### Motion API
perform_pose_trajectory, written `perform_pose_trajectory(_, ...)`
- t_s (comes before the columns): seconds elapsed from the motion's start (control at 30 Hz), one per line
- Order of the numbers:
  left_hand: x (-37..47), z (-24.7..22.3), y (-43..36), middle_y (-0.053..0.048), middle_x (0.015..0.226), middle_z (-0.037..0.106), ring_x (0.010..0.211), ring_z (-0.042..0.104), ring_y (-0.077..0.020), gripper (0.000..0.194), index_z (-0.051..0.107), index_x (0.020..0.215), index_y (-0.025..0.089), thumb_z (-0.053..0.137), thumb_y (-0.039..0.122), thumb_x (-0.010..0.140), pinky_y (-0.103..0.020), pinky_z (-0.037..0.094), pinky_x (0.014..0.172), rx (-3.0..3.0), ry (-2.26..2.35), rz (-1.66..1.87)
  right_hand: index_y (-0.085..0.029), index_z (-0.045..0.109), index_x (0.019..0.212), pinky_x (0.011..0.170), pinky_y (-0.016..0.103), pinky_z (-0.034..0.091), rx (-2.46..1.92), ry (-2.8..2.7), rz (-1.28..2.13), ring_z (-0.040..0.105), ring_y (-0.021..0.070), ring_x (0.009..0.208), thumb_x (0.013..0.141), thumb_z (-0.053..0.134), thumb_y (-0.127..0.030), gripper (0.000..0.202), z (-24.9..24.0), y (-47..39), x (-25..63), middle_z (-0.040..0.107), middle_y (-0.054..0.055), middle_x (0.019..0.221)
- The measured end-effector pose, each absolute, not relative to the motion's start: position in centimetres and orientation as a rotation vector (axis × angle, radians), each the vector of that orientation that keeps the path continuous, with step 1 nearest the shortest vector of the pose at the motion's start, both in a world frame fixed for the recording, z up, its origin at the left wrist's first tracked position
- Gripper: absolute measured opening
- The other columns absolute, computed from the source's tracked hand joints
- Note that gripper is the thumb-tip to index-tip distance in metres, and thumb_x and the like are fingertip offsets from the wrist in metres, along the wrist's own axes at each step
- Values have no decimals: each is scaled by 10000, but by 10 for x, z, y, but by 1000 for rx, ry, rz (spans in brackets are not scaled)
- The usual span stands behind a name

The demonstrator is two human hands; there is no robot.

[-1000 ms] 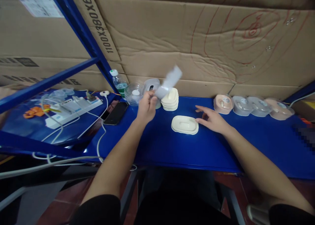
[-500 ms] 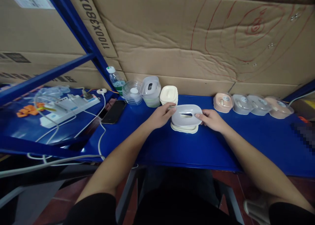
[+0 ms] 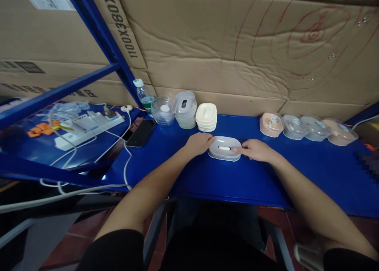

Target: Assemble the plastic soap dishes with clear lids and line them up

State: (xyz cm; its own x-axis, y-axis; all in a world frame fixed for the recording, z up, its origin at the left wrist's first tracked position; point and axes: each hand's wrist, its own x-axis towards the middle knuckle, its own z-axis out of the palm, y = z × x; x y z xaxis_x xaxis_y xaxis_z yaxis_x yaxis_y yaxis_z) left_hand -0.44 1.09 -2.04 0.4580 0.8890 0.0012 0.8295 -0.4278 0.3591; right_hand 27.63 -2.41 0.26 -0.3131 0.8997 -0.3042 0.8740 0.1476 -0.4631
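A pale grey plastic lid [image 3: 226, 141] with rounded corners lies low at the table's middle, over a cream-coloured piece [image 3: 224, 148] whose raised bar shows white through the lid's slot. My left hand [image 3: 199, 143] grips the lid's left end, thumb on the rim. At the opposite end, my right hand [image 3: 257, 149] holds the lid with its thumb on top and fingers curled at the side. Most of the cream piece is hidden beneath the lid.
Behind my left hand stand a stack of cream pieces [image 3: 206, 117], stacked grey slotted parts [image 3: 184, 111], clear bowls [image 3: 162, 111] and a water bottle [image 3: 144, 97]. Lidded containers [image 3: 271, 125] line the back right. A phone [image 3: 141, 133] and power strip [image 3: 89, 132] lie left.
Both hands have lowered the grey lid from a tilted position onto the cream piece. The cream bar now fills the slot. The view has shifted slightly.
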Motion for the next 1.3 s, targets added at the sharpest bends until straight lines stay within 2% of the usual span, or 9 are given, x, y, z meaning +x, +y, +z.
perform_pose_trajectory(0.13, -6, -20, 9, -118, 1072, 823, 984, 766, -287, 409, 828, 1071, 224, 499, 467, 1079, -410, 574, 833, 2416, 1454, 374, -237, 626, 591, 566, 332, 403, -1830, -2338, 843, 651, 201, 559, 873, 534, -883, 711, 0, -22, 279, 703, 46, 575)
perform_pose_trajectory(0.27, -30, -8, 15, -75, 960, 797, 921, 742, -238, 315, 811, 1100, 238, 606, 464, 1026, -372, 571, 846, 2446, 1445, 922, -237, 620, 609, 569, 332, 401, -1757, -2342, 873, 648, 201, 561, 902, 493, -882, 720, -4, -20, 283, 698, 44, 583)
perform_pose_trajectory(0.43, -97, 21, 33, -137, 1361, 653, 1271, 629, -303, 235, 769, 1128, 226, 610, 318, 981, -482, 514, 1077, 2100, 1983, 1715, -236, 607, 619, 592, 329, 407, -1721, -2359, 878, 641, 197, 576, 918, 485, -874, 714, -5, -19, 286, 698, 38, 600)
perform_pose_trajectory(0.53, -130, 24, 42, -157, 1562, 518, 1427, 506, -398, 250, 757, 1119, 237, 692, 247, 878, -634, 380, 1189, 1883, 2331, 1584, -237, 598, 625, 592, 327, 407, -1709, -2364, 873, 631, 193, 574, 917, 525, -849, 682, -5, -19, 287, 691, 32, 595)
perform_pose_trajectory(0.63, -146, 16, 48, -166, 1607, 486, 1506, 396, -476, 296, 745, 1078, 248, 780, 261, 784, -739, 242, 1228, 1824, 2434, 1314, -238, 596, 642, 587, 322, 404, -1701, -2354, 886, 626, 190, 573, 918, 544, -829, 654, -4, -20, 288, 689, 28, 596)
perform_pose_trajectory(0.83, -148, 6, 55, -163, 1409, 651, 1385, 514, -478, 197, 706, 886, 250, 825, 367, 781, -791, 225, 1183, 1775, 2345, 1216, -240, 594, 667, 577, 318, 399, -1650, -2367, 902, 623, 190, 561, 907, 539, -844, 652, -3, -20, 290, 681, 23, 588)
perform_pose_trajectory(0.97, -144, 16, 52, -125, 1231, 730, 1304, 593, -421, 185, 685, 868, 253, 796, 399, 846, -759, 209, 1201, 1733, 2309, 1278, -242, 580, 669, 583, 316, 405, -1658, -2352, 926, 628, 188, 570, 921, 558, -808, 620, -2, -21, 289, 680, 20, 593)
perform_pose_trajectory(1.13, -142, 27, 45, -110, 1234, 736, 1257, 636, -365, 190, 654, 985, 254, 727, 416, 919, -669, 315, 1186, 1685, 2304, 1510, -245, 562, 668, 585, 317, 413, -1619, -2340, 945, 618, 186, 573, 930, 563, -784, 599, -1, -23, 288, 676, 21, 604)
perform_pose_trajectory(1.3, -130, 30, 41, -117, 1308, 716, 1211, 689, -267, 328, 541, 1131, 258, 380, 542, 1101, -493, 474, 1122, 1710, 2030, 1883, -236, 645, 738, 610, 330, 442, -1583, -2310, 778, 639, 204, 638, 954, 552, -754, 569, -5, -18, 292, 709, 38, 694)
